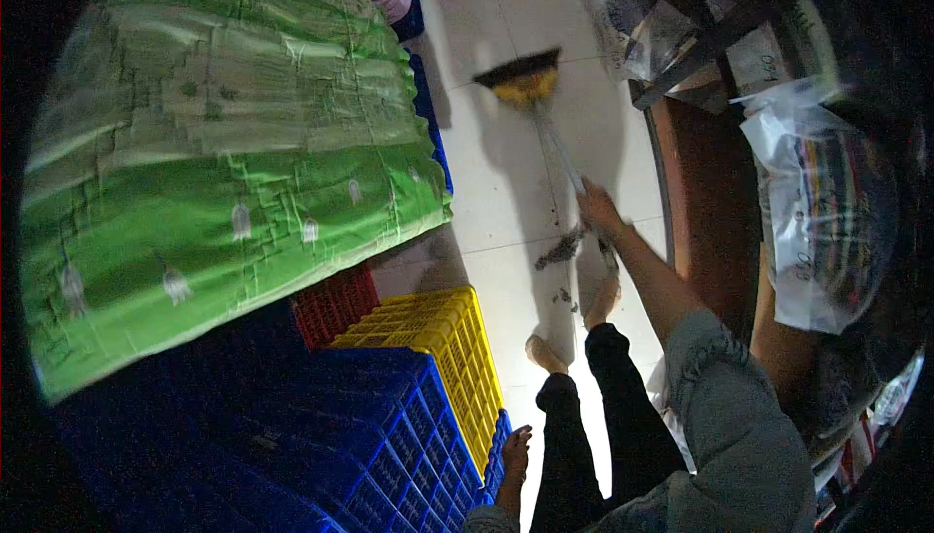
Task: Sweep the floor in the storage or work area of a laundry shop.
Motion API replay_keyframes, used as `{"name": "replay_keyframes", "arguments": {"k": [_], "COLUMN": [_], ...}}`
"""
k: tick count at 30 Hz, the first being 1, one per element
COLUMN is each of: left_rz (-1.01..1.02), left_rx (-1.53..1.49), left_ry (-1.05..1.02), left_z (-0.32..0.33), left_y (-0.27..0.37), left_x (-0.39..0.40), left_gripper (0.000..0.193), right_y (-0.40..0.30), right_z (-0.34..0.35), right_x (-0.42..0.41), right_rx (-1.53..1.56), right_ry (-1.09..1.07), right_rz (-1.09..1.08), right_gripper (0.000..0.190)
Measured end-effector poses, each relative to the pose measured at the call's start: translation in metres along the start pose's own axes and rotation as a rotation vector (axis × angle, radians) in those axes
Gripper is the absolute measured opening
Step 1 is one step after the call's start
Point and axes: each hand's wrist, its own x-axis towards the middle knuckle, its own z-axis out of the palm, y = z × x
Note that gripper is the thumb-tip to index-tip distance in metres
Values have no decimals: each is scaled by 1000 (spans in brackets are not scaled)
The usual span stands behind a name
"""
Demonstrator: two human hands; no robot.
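My right hand (600, 206) grips the pale handle of a broom (563, 152) over the tiled floor. Its head, yellow with a black bristle edge (519, 67), points away from me and is blurred. A clump of grey dust and fluff (560, 250) lies on the white tiles below my right hand, with smaller bits (565, 298) nearer my bare feet. My left hand (516, 453) hangs beside the blue plastic crates (408, 453), holding nothing, its fingers loosely bent and slightly apart. Whether it touches a crate is unclear.
A yellow plastic crate (430, 329) and a red one (336, 307) stand at left. Green patterned fabric (233, 183) covers a stack beyond them. Along the right runs a brown panel (708, 183) with clear plastic-bagged goods (824, 219) bearing writing. White floor tiles (489, 197) lie between.
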Motion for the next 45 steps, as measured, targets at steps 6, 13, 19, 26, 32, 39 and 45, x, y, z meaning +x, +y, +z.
{"name": "replay_keyframes", "arguments": {"k": [6,13,19,26,32,39,45], "left_rz": [76,223,117,159,168,-70,-112], "left_rx": [63,74,-50,14,-284,-155,-252], "left_ry": [-183,-237,-234,-281,-215,-191,-225], "left_z": [-18,-49,-65,-38,5,86,143], "left_y": [-1,0,5,115,184,274,327], "left_x": [-3,0,0,1,74,59,105], "left_gripper": [26,26,26,32,27,31,33], "right_y": [31,8,20,-25,-105,-238,-319], "right_z": [9,17,13,-37,-158,-250,-284], "right_x": [-304,-438,-370,-255,1,271,422], "right_rx": [211,242,-51,111,29,357,-142], "right_ry": [-146,-120,66,240,93,-155,-11], "right_rz": [362,394,253,89,-68,-183,-82], "right_gripper": [46,49,43,31,18,11,8]}}
